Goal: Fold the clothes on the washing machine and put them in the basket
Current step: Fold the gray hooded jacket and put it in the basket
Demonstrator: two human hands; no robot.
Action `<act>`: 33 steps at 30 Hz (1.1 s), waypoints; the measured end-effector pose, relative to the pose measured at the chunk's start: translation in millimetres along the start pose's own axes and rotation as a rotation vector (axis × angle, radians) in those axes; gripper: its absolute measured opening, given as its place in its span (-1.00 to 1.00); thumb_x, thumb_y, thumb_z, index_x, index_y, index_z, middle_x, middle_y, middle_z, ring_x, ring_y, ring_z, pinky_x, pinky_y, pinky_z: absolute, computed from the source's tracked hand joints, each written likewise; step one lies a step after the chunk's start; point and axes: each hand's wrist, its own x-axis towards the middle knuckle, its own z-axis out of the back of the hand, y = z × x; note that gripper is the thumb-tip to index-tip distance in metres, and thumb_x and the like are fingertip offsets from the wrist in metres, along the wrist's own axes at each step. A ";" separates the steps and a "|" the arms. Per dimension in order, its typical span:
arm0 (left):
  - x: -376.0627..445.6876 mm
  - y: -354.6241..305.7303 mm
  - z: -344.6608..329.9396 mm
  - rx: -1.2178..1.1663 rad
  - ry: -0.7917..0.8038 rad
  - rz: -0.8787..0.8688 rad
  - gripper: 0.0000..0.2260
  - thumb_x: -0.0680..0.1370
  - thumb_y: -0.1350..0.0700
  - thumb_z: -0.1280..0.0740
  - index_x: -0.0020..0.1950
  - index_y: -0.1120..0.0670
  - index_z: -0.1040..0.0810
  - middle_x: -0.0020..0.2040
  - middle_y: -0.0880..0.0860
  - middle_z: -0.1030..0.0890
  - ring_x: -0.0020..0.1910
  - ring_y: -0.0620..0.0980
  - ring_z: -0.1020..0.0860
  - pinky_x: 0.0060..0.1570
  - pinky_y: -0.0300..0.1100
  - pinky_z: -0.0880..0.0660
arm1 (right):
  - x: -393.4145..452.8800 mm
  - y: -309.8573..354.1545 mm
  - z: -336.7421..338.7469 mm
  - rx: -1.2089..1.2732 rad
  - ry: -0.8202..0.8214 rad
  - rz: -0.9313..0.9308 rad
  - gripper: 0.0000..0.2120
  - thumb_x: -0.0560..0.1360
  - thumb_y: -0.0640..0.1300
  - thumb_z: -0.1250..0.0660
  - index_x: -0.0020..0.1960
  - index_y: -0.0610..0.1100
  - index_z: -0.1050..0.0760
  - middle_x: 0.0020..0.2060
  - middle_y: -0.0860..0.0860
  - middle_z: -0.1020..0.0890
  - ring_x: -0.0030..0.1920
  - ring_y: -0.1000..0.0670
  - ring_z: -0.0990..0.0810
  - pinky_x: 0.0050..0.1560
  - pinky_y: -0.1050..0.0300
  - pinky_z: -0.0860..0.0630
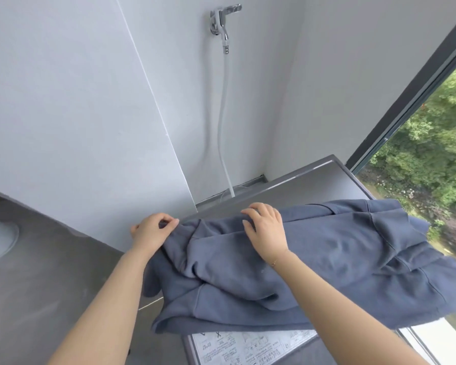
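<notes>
Left hand (153, 229) pinches garment (300, 259) edge | right hand (265, 227) flat on it | atop washing machine (313, 183)

A plain slate-blue garment (300, 259) with no print is seen on a grey washing machine (313, 180). A white instruction label (250, 346) printed with black diagrams is shown on the machine's lid. The wall (63, 101) is painted pale grey-white. A chrome tap (221, 19) feeds a white hose (223, 127). The window frame (406, 101) is dark grey, and green foliage (432, 143) is seen beyond it.
</notes>
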 end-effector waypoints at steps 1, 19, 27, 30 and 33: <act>-2.0 2.9 2.2 0.030 -0.045 -0.022 -0.82 0.54 -0.14 -0.34 -0.19 -0.09 -0.53 -0.16 -0.21 -0.53 -0.08 -0.16 -0.46 0.04 -0.15 -0.19 | 1.7 -1.3 -5.0 0.014 0.065 -0.049 -0.80 0.52 -0.13 -0.30 0.11 -0.11 -0.60 0.04 -0.03 -0.56 0.12 -0.11 -0.47 0.26 0.07 -0.30; 20.6 30.1 31.8 0.131 0.113 0.011 -0.93 0.57 0.07 -0.31 -0.11 0.00 -0.52 0.01 0.07 -0.62 -0.06 0.09 -0.54 -0.09 -0.08 -0.43 | 6.3 -13.0 -6.2 -0.066 0.155 -0.253 -0.83 0.62 -0.07 -0.19 0.13 -0.10 -0.50 0.09 -0.02 -0.49 0.17 -0.10 -0.39 0.20 0.11 -0.24; -55.5 -76.2 -28.7 0.118 -0.052 -0.411 -0.56 0.61 -0.07 -0.01 0.44 -0.01 -0.38 0.41 0.00 -0.44 0.39 0.03 -0.38 0.31 0.00 -0.32 | 0.2 -50.9 21.0 -0.048 0.266 -0.215 -0.64 0.61 0.03 -0.20 0.38 -0.01 -0.42 0.44 -0.03 -0.34 0.47 -0.11 -0.22 0.44 0.08 -0.10; -60.7 -30.3 -52.1 0.317 0.010 -0.179 -0.39 0.58 -0.27 0.19 0.58 -0.06 -0.08 0.59 0.04 -0.03 0.57 0.03 0.00 0.51 0.03 0.02 | -7.5 -70.9 31.2 -0.153 0.385 -0.323 -0.49 0.66 0.16 0.03 0.57 0.05 -0.08 0.58 0.02 0.02 0.57 -0.01 0.13 0.54 0.01 0.20; -59.7 -19.8 -46.9 0.396 0.030 -0.032 -0.39 0.60 -0.27 0.21 0.59 -0.01 0.07 0.59 0.13 0.08 0.57 0.12 0.11 0.51 0.13 0.10 | -8.5 -85.5 45.9 -0.194 0.420 -0.401 -0.46 0.66 0.16 0.11 0.59 0.05 0.07 0.58 0.05 0.13 0.57 0.02 0.20 0.53 -0.06 0.21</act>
